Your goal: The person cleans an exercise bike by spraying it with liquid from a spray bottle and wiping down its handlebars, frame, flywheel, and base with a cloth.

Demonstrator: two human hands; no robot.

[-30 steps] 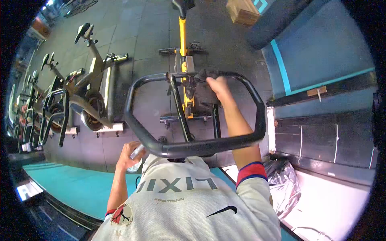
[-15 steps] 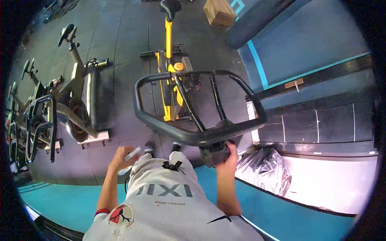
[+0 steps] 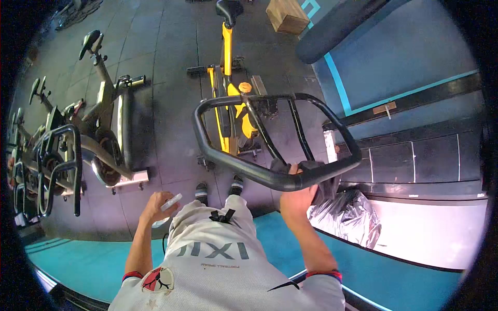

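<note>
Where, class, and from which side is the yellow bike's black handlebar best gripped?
Probably the left stretch of its near bar, from the wearer's side. The handlebar is an open loop of tube, so hands could close around it there; farther right, the right hand and dark cloth are on that bar.

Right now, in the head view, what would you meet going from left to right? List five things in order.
Grey bikes → left hand → yellow frame → right hand → plastic bag.
</note>
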